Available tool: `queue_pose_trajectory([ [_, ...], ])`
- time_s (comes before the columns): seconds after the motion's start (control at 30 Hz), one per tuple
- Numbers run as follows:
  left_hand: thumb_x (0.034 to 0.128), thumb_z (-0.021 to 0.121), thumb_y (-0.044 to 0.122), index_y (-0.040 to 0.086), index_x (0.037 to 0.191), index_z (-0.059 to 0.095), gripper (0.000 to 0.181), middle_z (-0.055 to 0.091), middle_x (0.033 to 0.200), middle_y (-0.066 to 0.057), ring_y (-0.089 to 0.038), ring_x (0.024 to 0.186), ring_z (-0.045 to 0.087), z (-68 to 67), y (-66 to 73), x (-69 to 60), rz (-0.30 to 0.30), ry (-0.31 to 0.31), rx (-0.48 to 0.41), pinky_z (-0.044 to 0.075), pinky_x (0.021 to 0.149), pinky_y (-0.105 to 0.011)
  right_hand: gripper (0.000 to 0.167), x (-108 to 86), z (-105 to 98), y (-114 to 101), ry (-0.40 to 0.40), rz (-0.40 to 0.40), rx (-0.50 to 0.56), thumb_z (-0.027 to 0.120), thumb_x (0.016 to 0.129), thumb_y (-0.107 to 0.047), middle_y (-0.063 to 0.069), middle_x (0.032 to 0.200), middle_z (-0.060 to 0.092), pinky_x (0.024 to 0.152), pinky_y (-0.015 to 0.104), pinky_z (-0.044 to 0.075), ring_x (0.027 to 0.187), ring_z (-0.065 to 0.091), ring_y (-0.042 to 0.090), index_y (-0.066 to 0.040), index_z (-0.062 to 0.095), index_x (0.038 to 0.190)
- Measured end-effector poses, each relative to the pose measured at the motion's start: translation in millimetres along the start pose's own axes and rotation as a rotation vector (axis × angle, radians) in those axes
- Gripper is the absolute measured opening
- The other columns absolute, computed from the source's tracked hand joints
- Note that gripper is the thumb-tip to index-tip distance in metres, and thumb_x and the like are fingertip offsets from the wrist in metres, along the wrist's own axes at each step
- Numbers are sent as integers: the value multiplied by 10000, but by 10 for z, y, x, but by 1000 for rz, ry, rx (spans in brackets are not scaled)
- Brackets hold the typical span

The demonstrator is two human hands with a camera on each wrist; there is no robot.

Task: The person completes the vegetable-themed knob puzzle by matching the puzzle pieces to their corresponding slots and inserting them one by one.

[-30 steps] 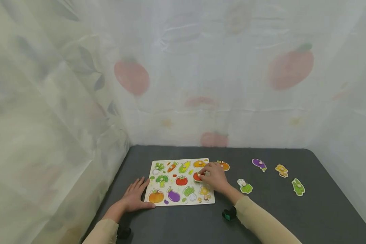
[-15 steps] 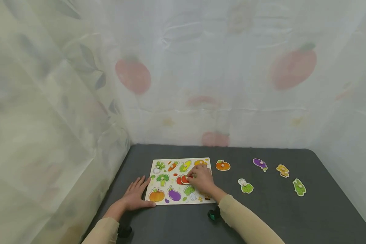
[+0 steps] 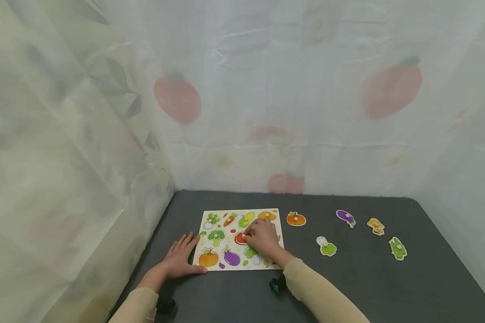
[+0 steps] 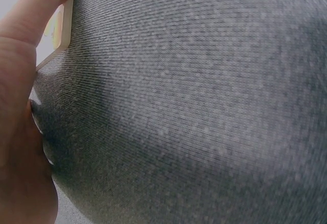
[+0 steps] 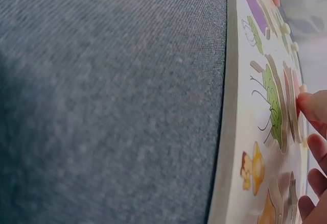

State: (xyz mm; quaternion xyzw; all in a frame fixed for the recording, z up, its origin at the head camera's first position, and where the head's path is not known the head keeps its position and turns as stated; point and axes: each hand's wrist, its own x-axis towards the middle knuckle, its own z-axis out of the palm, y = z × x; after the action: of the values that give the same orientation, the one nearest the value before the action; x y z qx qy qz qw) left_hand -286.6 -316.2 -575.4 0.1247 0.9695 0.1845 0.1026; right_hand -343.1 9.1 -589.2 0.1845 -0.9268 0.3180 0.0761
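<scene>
A white puzzle board [image 3: 226, 247] printed with vegetables lies on the dark table. My right hand [image 3: 262, 237] pinches the red tomato piece [image 3: 240, 238] over the tomato picture in the board's middle row; whether it lies flat in its recess I cannot tell. In the right wrist view my fingertips [image 5: 306, 104] touch the red piece beside its small knob. My left hand [image 3: 179, 258] rests spread at the board's left edge, the thumb on the lower left corner; the left wrist view shows the thumb [image 4: 25, 20] against the board's corner [image 4: 64, 35].
Right of the board lie loose pieces: a pumpkin [image 3: 296, 219], a cabbage [image 3: 326, 246], an eggplant [image 3: 345, 217], a mushroom [image 3: 376, 226] and a green piece [image 3: 398, 248]. A pale printed curtain [image 3: 234, 112] hangs behind the table and along its sides.
My right hand has moved left across the board with the tomato piece, from the right side to the middle tomato picture. My left hand has stayed at the board's left edge.
</scene>
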Motion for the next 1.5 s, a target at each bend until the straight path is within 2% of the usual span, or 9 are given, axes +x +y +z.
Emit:
queue_pose_trajectory([
  [0.27, 726, 761, 758, 92, 1638, 251, 1239, 171, 1672, -235, -472, 1528, 87, 53, -49, 45, 14, 10, -8, 44, 1197, -669, 90, -4, 23, -14, 16, 4, -21, 783, 904, -384, -61, 1086, 639, 921, 460, 391, 1080, 490, 222, -300, 793, 872],
  [0.57, 743, 771, 729, 85, 1638, 245, 1221, 166, 1672, -240, -475, 1529, 82, -9, 14, 14, 8, -14, -3, 47, 1195, -673, 95, 20, 53, -42, 15, 19, -53, 790, 893, -408, -58, 1083, 643, 897, 473, 395, 1049, 492, 219, -314, 806, 883],
  [0.7, 738, 770, 735, 88, 1636, 255, 1220, 173, 1669, -242, -478, 1527, 84, 10, -3, 23, 25, 3, -18, 44, 1192, -679, 103, 18, 47, -63, 13, 25, -49, 789, 893, -407, -52, 1093, 641, 937, 497, 391, 1055, 491, 223, -307, 810, 892],
  [0.77, 743, 768, 731, 79, 1633, 257, 1216, 179, 1661, -261, -498, 1517, 92, 31, -27, 28, 53, 22, -29, 45, 1179, -698, 100, 14, 43, -67, 20, 17, -50, 793, 893, -397, -45, 1089, 642, 939, 503, 395, 1048, 495, 227, -298, 809, 889],
  [0.93, 730, 729, 791, 105, 1642, 241, 1242, 171, 1674, -228, -472, 1527, 93, 88, -96, 49, 78, 46, -27, 42, 1189, -671, 97, 8, 31, -72, 35, 1, -48, 804, 890, -380, -38, 1076, 647, 925, 500, 406, 1023, 503, 227, -284, 807, 880],
  [1.0, 717, 719, 813, 124, 1646, 240, 1252, 167, 1683, -201, -447, 1537, 89, 107, -120, 64, 69, 45, -22, 38, 1201, -646, 96, 8, 26, -73, 35, 0, -44, 804, 890, -380, -40, 1072, 645, 925, 496, 403, 1021, 502, 224, -285, 807, 878],
  [1.27, 726, 732, 793, 106, 1643, 240, 1247, 172, 1671, -237, -474, 1525, 92, 109, -124, 66, 76, 46, -30, 40, 1187, -674, 98, 4, 33, -64, 26, -13, -58, 797, 893, -394, -54, 1051, 641, 916, 500, 402, 1016, 499, 214, -297, 813, 885],
  [1.5, 738, 751, 759, 91, 1640, 239, 1234, 161, 1668, -252, -484, 1524, 75, 54, -86, 21, 55, 24, -48, 26, 1185, -683, 118, 10, 66, -78, 9, -12, -87, 780, 905, -414, -56, 1038, 635, 943, 502, 397, 1038, 500, 222, -303, 813, 886],
])
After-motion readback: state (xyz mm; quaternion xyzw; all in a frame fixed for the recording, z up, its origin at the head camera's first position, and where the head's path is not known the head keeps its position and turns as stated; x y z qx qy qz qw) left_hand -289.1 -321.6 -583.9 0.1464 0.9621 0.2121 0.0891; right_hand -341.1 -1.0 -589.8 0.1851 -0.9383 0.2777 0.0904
